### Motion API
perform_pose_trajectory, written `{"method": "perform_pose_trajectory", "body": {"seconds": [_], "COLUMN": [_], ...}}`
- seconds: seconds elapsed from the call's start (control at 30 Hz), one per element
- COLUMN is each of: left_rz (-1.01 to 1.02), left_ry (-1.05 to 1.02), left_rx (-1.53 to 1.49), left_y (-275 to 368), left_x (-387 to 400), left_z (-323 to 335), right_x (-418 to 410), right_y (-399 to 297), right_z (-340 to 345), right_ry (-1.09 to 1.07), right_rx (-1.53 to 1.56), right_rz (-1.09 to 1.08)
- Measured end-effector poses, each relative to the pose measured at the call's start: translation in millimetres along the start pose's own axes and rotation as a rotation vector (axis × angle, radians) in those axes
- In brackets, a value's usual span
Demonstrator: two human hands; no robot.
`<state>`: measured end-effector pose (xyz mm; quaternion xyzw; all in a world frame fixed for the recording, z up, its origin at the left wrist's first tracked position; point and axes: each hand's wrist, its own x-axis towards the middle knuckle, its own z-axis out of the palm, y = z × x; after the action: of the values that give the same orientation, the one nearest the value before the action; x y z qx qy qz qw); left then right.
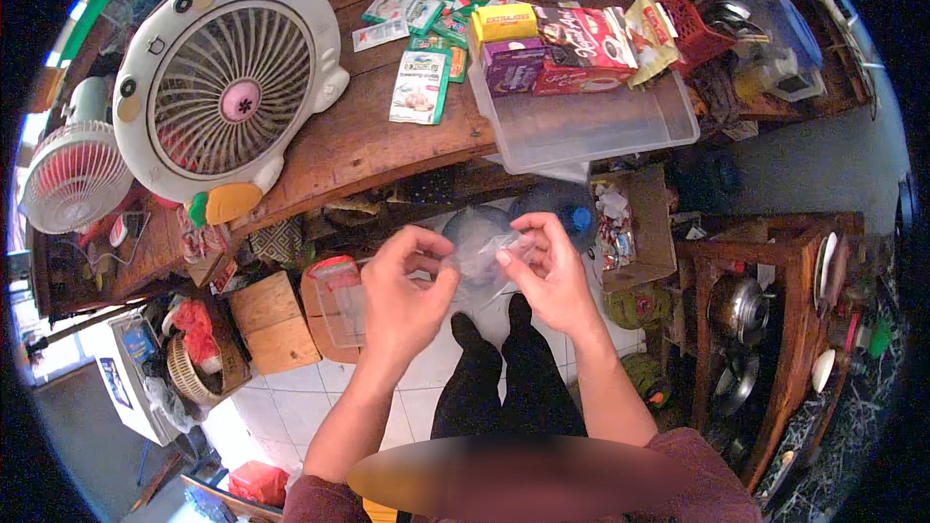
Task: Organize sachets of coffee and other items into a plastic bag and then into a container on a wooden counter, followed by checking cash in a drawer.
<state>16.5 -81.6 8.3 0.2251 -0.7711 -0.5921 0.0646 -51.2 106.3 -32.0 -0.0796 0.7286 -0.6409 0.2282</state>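
Thin clear plastic (pixel 501 250), seemingly a small bag, is crumpled between my two hands above the floor. My right hand (pixel 548 272) pinches it between thumb and fingers. Curled fingers bring my left hand (pixel 410 290) to the plastic's left edge; whether they grip it is unclear. Beyond both hands, a clear plastic tray (pixel 596 123) sits on the wooden table (pixel 349 152). In its far part stand a yellow box (pixel 505 22), a purple box (pixel 512 67), a red coffee pack (pixel 585 40) and a yellow packet (pixel 654 40).
Seasoning sachets (pixel 418 83) lie left of the tray. A large white fan (pixel 240 94) stands at the table's left. Below are a cardboard box (pixel 639 232) with wrappers, a red-lidded container (pixel 341 301) and a wooden stool (pixel 276 323). A wooden rack (pixel 788 349) with pots stands right.
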Motion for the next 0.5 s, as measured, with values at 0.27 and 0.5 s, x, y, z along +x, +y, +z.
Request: {"method": "perform_pose_trajectory", "body": {"seconds": [0.27, 0.5], "left_rz": [0.054, 0.010], "left_ry": [-0.029, -0.105], "left_rx": [0.069, 0.100], "left_y": [-4, -10], "left_x": [17, 18], "left_z": [-18, -20], "right_x": [-6, -3], "right_y": [-1, 5], "right_z": [-1, 7], "right_ry": [0.047, 0.100], "right_rx": [-0.106, -0.411], "right_rz": [0.109, 0.014]}}
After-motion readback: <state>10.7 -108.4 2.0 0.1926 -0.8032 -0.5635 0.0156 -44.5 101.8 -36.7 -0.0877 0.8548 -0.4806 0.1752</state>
